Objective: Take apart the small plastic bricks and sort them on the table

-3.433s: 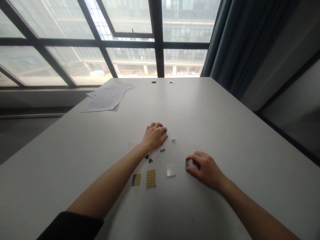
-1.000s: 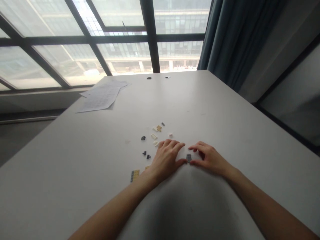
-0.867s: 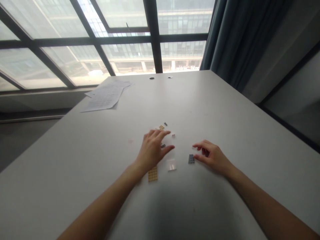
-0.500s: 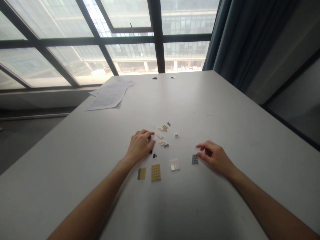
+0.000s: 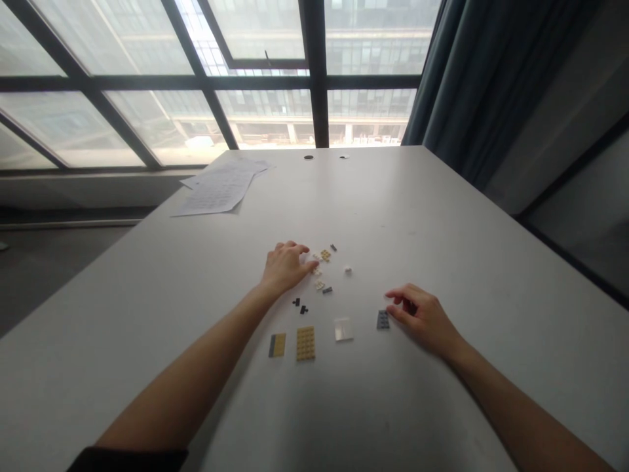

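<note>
My left hand [image 5: 287,267] reaches over the left side of a cluster of small building bricks, thumb and fingers apart. By its fingertips are a white plate [image 5: 317,271] and a tan studded plate [image 5: 325,255]; part of the cluster is hidden behind the hand. Resting on the table, my right hand [image 5: 417,307] has its fingers loosely curled, with a gap between thumb and forefinger. The thumb is right beside a dark grey studded plate [image 5: 382,319]. Two small black pieces, one of them a black clip piece [image 5: 304,310], lie below my left hand.
Nearer me on the white table [image 5: 442,406] lie a tan-and-grey piece [image 5: 277,345], a larger tan plate [image 5: 305,343] and a clear panel [image 5: 343,330]. Grey bars, one a grey bar [image 5: 327,290], lie around the cluster. Printed papers [image 5: 216,190] are at the far left.
My left hand has moved up and right, from over the black pieces toward the white ones, uncovering a second black piece. My right hand stays beside the dark grey plate. The view has shifted slightly.
</note>
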A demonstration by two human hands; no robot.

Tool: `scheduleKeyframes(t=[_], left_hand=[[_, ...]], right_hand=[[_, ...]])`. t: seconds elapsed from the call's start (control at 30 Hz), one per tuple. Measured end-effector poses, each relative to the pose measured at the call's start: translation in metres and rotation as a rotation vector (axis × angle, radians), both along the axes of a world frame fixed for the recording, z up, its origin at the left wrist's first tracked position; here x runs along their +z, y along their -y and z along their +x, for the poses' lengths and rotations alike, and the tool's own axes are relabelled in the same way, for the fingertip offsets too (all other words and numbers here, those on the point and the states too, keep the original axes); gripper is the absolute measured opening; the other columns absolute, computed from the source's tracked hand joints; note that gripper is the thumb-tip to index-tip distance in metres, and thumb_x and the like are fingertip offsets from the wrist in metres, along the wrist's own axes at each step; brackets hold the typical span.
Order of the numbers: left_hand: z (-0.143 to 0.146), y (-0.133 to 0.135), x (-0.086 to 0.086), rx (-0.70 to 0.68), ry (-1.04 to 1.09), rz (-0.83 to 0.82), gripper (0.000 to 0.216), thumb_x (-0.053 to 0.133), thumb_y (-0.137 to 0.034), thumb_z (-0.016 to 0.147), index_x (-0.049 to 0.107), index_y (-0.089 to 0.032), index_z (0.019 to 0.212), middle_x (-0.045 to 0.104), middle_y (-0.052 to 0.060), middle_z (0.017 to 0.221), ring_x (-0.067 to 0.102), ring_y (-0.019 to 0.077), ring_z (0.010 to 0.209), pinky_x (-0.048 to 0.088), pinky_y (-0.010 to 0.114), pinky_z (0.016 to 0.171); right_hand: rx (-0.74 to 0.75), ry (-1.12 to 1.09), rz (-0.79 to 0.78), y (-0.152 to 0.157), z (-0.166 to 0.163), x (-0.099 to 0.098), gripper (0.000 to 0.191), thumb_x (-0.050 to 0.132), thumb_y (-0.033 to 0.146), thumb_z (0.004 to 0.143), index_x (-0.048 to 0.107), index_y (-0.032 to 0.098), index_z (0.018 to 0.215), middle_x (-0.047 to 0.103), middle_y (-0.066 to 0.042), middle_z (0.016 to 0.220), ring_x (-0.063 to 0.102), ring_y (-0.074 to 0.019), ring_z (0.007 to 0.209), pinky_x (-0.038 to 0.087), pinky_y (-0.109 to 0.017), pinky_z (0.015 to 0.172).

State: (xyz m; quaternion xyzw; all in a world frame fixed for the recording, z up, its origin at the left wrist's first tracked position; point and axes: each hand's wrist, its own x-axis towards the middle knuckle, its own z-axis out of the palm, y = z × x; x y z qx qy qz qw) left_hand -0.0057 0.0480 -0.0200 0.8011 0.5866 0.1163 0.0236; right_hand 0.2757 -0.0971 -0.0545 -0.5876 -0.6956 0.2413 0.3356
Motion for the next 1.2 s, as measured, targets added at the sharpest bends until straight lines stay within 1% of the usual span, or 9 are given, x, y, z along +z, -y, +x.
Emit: scheduleKeyframes(t=[0.1, 0.27, 0.43, 0.5, 0.6, 0.67, 0.73, 0.97, 1.2], left_hand=[[0.015, -0.006, -0.004, 0.005, -0.025, -0.011, 0.043, 0.059, -0.053, 0.075, 0.071, -0.021, 0.099, 0.067, 0.009, 0.105, 0.055, 0.0309, 0.102, 0.043, 0.041, 0.085], [0.024, -0.010, -0.007, 0.024, -0.035, 0.001, 0.031, 0.056, -0.044, 0.078, 0.073, -0.021, 0.091, 0.067, 0.010, 0.101, 0.055, 0.0298, 0.100, 0.041, 0.041, 0.086], [0.017, 0.003, 0.005, 0.011, -0.003, 0.018, 0.031, 0.054, -0.041, 0.083, 0.070, -0.021, 0.099, 0.066, 0.008, 0.109, 0.053, 0.0292, 0.105, 0.040, 0.042, 0.090], [0.020, 0.019, 0.014, -0.061, 0.041, 0.034, 0.030, 0.056, -0.042, 0.084, 0.069, -0.023, 0.103, 0.064, 0.006, 0.112, 0.052, 0.0277, 0.107, 0.039, 0.042, 0.092], [0.033, 0.052, 0.022, -0.344, 0.122, -0.011, 0.024, 0.064, -0.040, 0.082, 0.069, -0.024, 0.100, 0.065, 0.004, 0.108, 0.053, 0.0251, 0.104, 0.039, 0.040, 0.092], [0.045, 0.074, 0.023, -0.502, 0.116, -0.075, 0.025, 0.068, -0.039, 0.080, 0.068, -0.024, 0.100, 0.066, 0.004, 0.104, 0.053, 0.0244, 0.101, 0.039, 0.039, 0.091], [0.056, 0.089, 0.020, -0.591, 0.093, -0.126, 0.025, 0.070, -0.038, 0.079, 0.068, -0.025, 0.100, 0.066, 0.004, 0.103, 0.053, 0.0242, 0.099, 0.039, 0.040, 0.090], [0.072, 0.098, 0.003, -0.666, 0.018, -0.151, 0.022, 0.070, -0.034, 0.079, 0.068, -0.024, 0.099, 0.065, 0.005, 0.100, 0.053, 0.0251, 0.096, 0.039, 0.041, 0.085], [0.079, 0.101, 0.000, -0.649, 0.015, -0.168, 0.021, 0.068, -0.032, 0.080, 0.067, -0.024, 0.100, 0.065, 0.006, 0.102, 0.053, 0.0252, 0.096, 0.040, 0.040, 0.083]], right_hand=[[-0.009, 0.003, -0.004, 0.000, 0.000, 0.002, 0.019, 0.059, 0.033, 0.085, 0.067, 0.020, 0.097, 0.060, -0.002, 0.081, 0.051, -0.0133, 0.063, 0.042, -0.027, 0.062], [-0.016, 0.009, -0.009, 0.000, -0.001, 0.004, 0.018, 0.059, 0.032, 0.085, 0.067, 0.020, 0.096, 0.060, -0.001, 0.080, 0.051, -0.0131, 0.063, 0.042, -0.027, 0.062], [-0.013, 0.014, -0.010, 0.001, -0.001, 0.003, 0.017, 0.060, 0.031, 0.085, 0.067, 0.020, 0.097, 0.060, -0.001, 0.081, 0.051, -0.0129, 0.064, 0.042, -0.027, 0.062], [-0.004, 0.003, -0.010, 0.001, 0.000, 0.004, 0.018, 0.060, 0.032, 0.085, 0.067, 0.020, 0.098, 0.060, -0.002, 0.081, 0.051, -0.0129, 0.064, 0.042, -0.027, 0.062], [0.049, -0.008, -0.040, 0.001, 0.003, 0.007, 0.022, 0.064, 0.034, 0.083, 0.067, 0.020, 0.100, 0.060, -0.002, 0.082, 0.051, -0.0131, 0.064, 0.043, -0.026, 0.062], [0.118, 0.008, -0.076, 0.001, 0.006, 0.010, 0.029, 0.070, 0.035, 0.078, 0.067, 0.021, 0.102, 0.061, -0.002, 0.086, 0.053, -0.0139, 0.068, 0.043, -0.026, 0.063], [0.175, 0.043, -0.094, 0.001, 0.008, 0.013, 0.036, 0.076, 0.035, 0.071, 0.067, 0.022, 0.104, 0.061, -0.003, 0.090, 0.055, -0.0152, 0.073, 0.045, -0.026, 0.066], [0.172, 0.155, -0.043, 0.004, 0.003, 0.015, 0.033, 0.078, 0.026, 0.069, 0.068, 0.022, 0.100, 0.061, -0.003, 0.094, 0.056, -0.0168, 0.078, 0.046, -0.029, 0.073], [0.194, 0.155, 0.000, 0.004, 0.002, 0.015, 0.025, 0.074, 0.023, 0.072, 0.070, 0.024, 0.096, 0.062, -0.003, 0.094, 0.058, -0.0183, 0.086, 0.045, -0.031, 0.079]])
